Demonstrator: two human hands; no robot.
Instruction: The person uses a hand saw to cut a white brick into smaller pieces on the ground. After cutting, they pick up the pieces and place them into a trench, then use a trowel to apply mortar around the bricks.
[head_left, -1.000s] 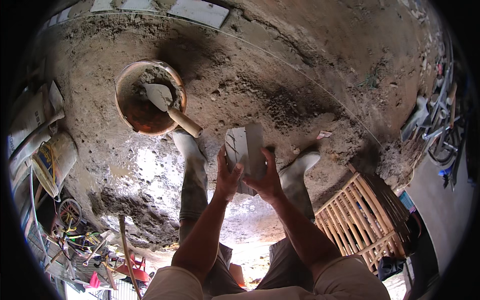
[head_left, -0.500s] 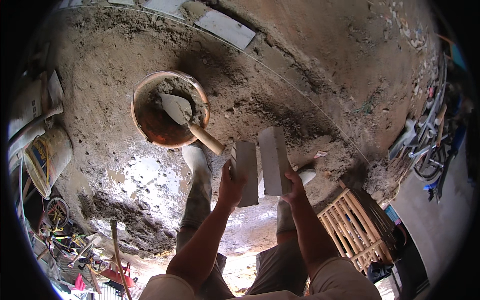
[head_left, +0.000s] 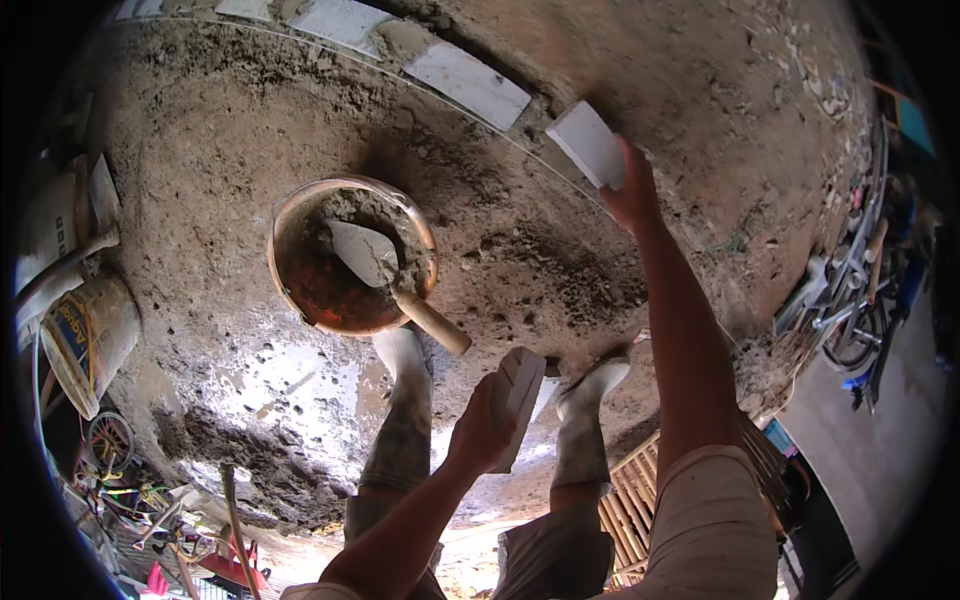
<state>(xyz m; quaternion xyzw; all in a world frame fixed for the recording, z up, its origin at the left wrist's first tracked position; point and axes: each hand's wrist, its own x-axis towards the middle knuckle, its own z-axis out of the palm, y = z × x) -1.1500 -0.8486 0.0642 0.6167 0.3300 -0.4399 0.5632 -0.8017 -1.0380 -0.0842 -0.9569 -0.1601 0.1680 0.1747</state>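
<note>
My left hand [head_left: 484, 428] is wrapped round a grey brick [head_left: 520, 392], held tilted in front of my legs. My right arm reaches far forward, and my right hand [head_left: 634, 192] grips the near end of a second pale grey brick [head_left: 585, 142] close to the ground. That brick lies just beyond the end of a row of laid bricks [head_left: 470, 84], with a gap between. A taut string [head_left: 540, 155] runs along the row and passes under or behind the right-hand brick; which of these I cannot tell.
A round orange-brown tub [head_left: 282, 285] with grey mortar stands left of centre. A trowel [head_left: 365, 252] rests in it, its wooden handle over the rim. A bucket [head_left: 105, 330] lies at the left. Tools [head_left: 850, 290] are piled right; a wooden slatted rack [head_left: 635, 490] stands lower right.
My right hand has carried its brick forward and right, from beside the other brick to the end of the row. The left-hand brick has come slightly nearer to me and turned.
</note>
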